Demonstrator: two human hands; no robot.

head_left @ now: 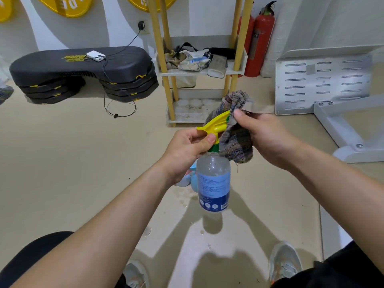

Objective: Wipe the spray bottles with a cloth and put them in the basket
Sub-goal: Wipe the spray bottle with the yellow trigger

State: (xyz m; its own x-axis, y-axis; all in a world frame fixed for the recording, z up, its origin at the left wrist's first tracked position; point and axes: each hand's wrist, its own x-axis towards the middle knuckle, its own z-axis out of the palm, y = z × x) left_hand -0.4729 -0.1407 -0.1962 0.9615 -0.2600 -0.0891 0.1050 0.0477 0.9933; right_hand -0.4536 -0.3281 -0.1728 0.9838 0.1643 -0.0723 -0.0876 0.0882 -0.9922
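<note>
Spray bottle (pixel 214 181) upright — nozzle pointing left

A beige floor (pixel 62 152) filled the frame, with black step platforms (pixel 62 69) upper left, a shelf (pixel 187 74) top centre and red fire extinguishers (pixel 260 38) upper right.

No text fully legible. Blue label on spray bottle (pixel 214 183), centre: fine print and barcode, blurred. Yellow logo on step platform (pixel 83 65), ten o'clock: unreadable.

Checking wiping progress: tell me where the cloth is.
Head view, centre: the cloth is in the right hand, pressed against the yellow trigger head of the spray bottle that the left hand holds.
</note>
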